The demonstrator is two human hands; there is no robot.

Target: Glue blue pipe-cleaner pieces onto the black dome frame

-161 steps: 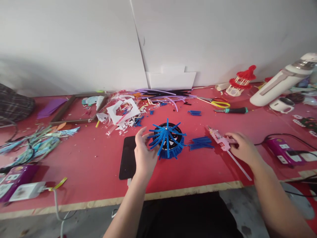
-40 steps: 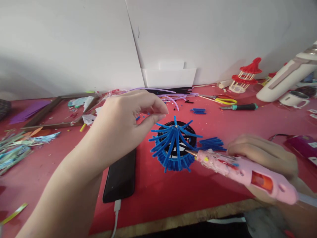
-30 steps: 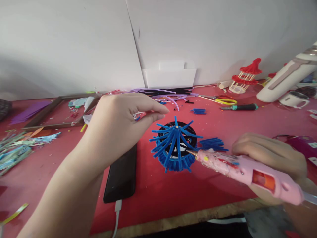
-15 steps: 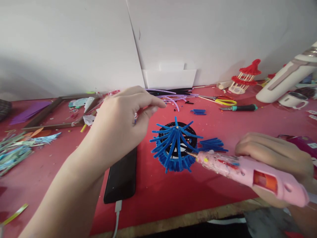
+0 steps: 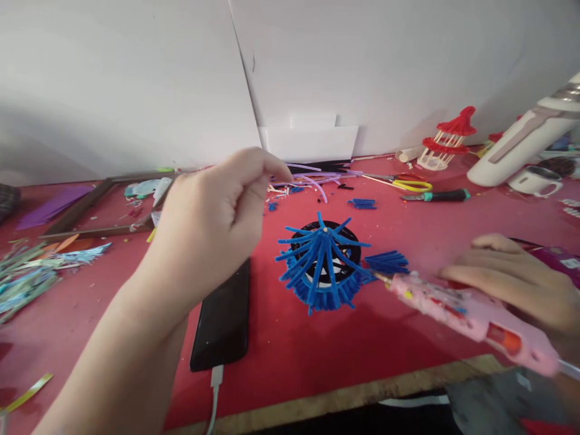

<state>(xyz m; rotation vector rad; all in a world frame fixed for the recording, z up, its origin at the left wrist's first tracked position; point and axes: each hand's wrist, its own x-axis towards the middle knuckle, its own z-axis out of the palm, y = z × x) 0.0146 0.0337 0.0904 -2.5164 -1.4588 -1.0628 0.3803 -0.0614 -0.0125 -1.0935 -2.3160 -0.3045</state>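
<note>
My right hand (image 5: pixel 521 284) grips a pink hot glue gun (image 5: pixel 471 308), its fingers partly behind the body. The gun's metal nozzle points left, close to the right edge of a blue pipe-cleaner model (image 5: pixel 324 266). Blue strips fan down from the model's peak, over a black ring with white inside. My left hand (image 5: pixel 217 211) is raised at the model's upper left, index finger bent and thumb tucked in. No object shows in it, and its other fingers are hidden. A bundle of cut blue pipe cleaners (image 5: pixel 387 261) lies just right of the model.
A black phone (image 5: pixel 222 320) with a white cable lies under my left wrist. Farther back are yellow-handled scissors (image 5: pixel 410 184), a black-handled cutter (image 5: pixel 446 196), a red-roofed stick model (image 5: pixel 446 142), a white flask (image 5: pixel 521 142) and a mug (image 5: pixel 537 181). A wooden frame (image 5: pixel 77 211) lies left.
The glue gun's nozzle has pulled back rightward from the model's front right side. My left hand has drawn away to the upper left, its thumb and index finger curling in. The model stays put.
</note>
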